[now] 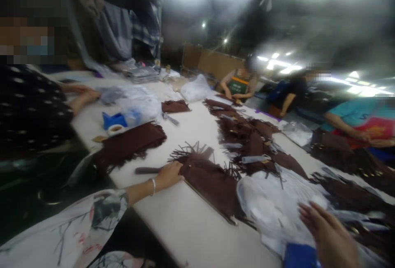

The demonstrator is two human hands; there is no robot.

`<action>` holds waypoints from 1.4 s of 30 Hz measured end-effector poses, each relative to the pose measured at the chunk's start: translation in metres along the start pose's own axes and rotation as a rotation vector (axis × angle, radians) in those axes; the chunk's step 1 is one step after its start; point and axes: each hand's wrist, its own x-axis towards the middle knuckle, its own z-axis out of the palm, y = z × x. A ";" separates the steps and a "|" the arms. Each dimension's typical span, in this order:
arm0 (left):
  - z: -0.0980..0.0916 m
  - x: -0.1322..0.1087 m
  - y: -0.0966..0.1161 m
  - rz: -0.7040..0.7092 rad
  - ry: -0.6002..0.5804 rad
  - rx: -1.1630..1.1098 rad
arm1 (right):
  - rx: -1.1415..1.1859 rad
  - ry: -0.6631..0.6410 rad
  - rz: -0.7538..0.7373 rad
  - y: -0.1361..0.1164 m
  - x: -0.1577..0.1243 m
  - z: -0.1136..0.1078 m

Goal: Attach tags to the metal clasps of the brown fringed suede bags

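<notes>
A brown fringed bag (212, 181) lies on the white table in front of me, with a zipper along its near edge. My left hand (169, 175) is closed on the left end of this bag, a white bracelet at the wrist. Beside that hand lies a dark strap (146, 170). My right hand (331, 235) is at the lower right, slightly blurred, its fingers stretched out and holding nothing visible. It is close to a heap of clear plastic bags (277, 196), and whether it touches them I cannot tell. A blue object (299, 255) is partly visible below.
Several brown fringed bags (256, 144) are piled along the table's far side. Another brown bag (132, 142) lies left, near a tape roll (115, 129) and clear plastic (138, 101). A co-worker in dotted clothing (31, 107) is at left; several people work across the table.
</notes>
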 end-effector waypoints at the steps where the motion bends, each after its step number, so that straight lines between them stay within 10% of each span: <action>1: 0.003 0.003 0.001 -0.002 -0.007 0.031 | -0.031 -0.159 0.024 0.007 -0.015 0.023; 4: 0.007 0.008 0.003 0.001 -0.015 0.100 | -0.340 -0.700 -0.202 0.020 -0.074 0.113; 7: 0.001 0.006 0.001 0.044 -0.031 0.121 | -0.748 -0.731 -0.494 0.024 -0.129 0.186; 10: -0.005 -0.015 -0.006 0.089 -0.060 0.110 | -0.968 -0.675 -0.558 0.030 -0.163 0.213; 16: -0.008 -0.113 -0.035 0.121 0.117 -0.243 | -1.074 -0.714 -0.728 0.063 -0.220 0.199; 20: -0.022 -0.153 -0.055 0.233 0.027 -0.347 | -1.047 -0.676 -0.730 0.071 -0.245 0.191; 34: -0.018 -0.140 -0.017 0.102 -0.001 0.044 | -0.780 -0.586 -0.729 0.103 -0.237 0.189; 42: -0.007 -0.122 -0.033 0.198 0.014 0.210 | -0.725 -0.604 -0.524 0.022 -0.230 0.195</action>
